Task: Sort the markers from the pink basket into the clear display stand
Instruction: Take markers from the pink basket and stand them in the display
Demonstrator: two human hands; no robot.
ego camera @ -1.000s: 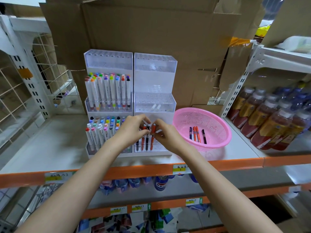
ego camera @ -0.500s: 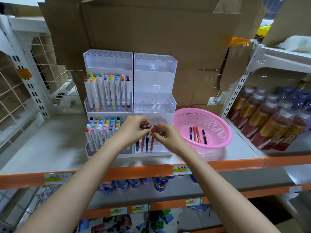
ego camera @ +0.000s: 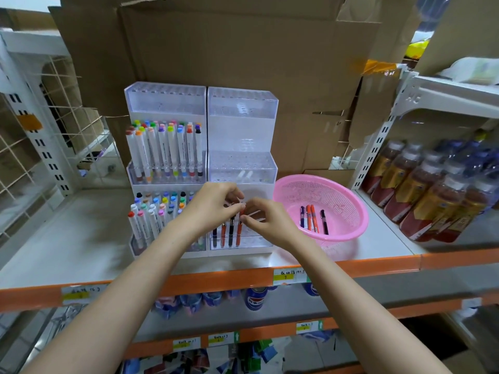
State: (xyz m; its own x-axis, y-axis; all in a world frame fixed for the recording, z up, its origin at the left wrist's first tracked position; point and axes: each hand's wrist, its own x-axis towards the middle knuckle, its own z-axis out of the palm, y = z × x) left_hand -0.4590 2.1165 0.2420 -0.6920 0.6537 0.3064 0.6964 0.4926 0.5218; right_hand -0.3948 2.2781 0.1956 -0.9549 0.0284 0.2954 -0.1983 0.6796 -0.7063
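My right fingers (ego camera: 249,205) are curled in tight: the right hand (ego camera: 270,222) pinches, between thumb and forefinger, the cap of an orange marker (ego camera: 238,233). The fingers of my left hand (ego camera: 213,209) are bent over the top of the black marker (ego camera: 231,230) just left of it; I cannot tell whether they grip it or only touch it.

Both markers stand upright in the near, lowest tier of the clear display stand (ego camera: 243,103), which sits on the shelf (ego camera: 67,233) in front of cardboard. Its left unit is packed with white markers with coloured caps (ego camera: 162,149).

Just right of the stand is the pink basket (ego camera: 351,201), not touching it as far as I can see.

I count 4 markers in that near tier, alternating black and orange. In the basket 4 markers (ego camera: 313,218) lie side by side: 1 dark blue, 2 orange, 1 black. I judge the sorting about half done, with the 4th marker being seated.
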